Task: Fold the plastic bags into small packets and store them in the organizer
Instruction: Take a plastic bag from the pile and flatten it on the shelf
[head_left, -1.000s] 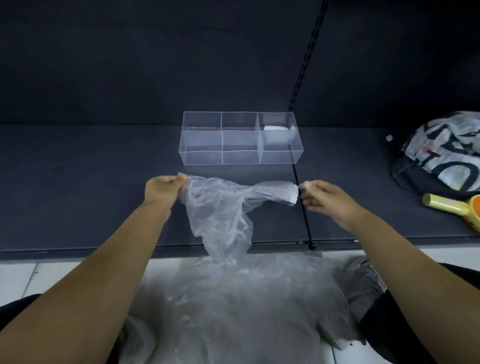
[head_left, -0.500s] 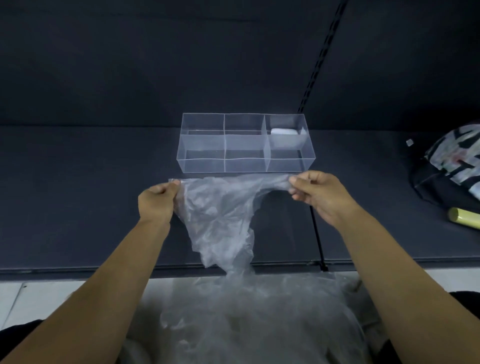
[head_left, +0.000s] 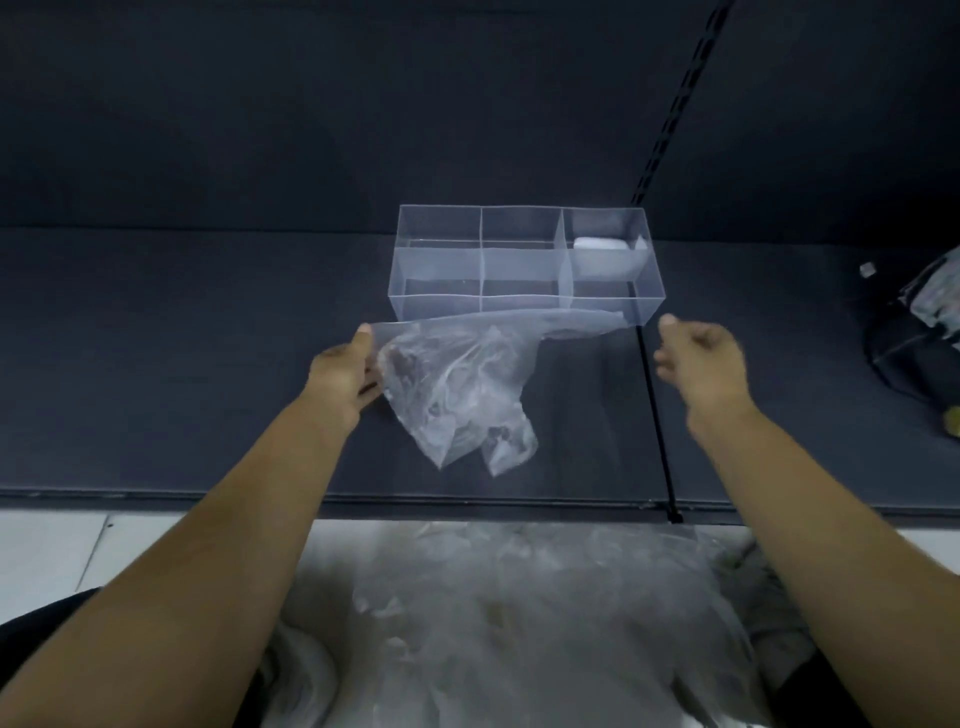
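Head view: left hand (head_left: 343, 374) pinches plastic bag (head_left: 457, 384); right hand (head_left: 696, 358) blurred, seemingly loose-curled, empty. Step: spreading. Next: grasp free end, flatten.

**Organizer** (head_left: 441, 283): clear plastic box, two rows of three compartments, upright on the dark shelf at 12 o'clock.

**Packet** (head_left: 600, 244): small white folded bag lying in the far right compartment.

**Plastic bag** (head_left: 457, 384): translucent and crumpled, held aloft at its 9 o'clock edge by the left hand (head_left: 343, 374). One handle stretches toward 3 o'clock, just before the organizer's front wall.

**Pile of bags** (head_left: 519, 623): loose and translucent, at 6 o'clock.
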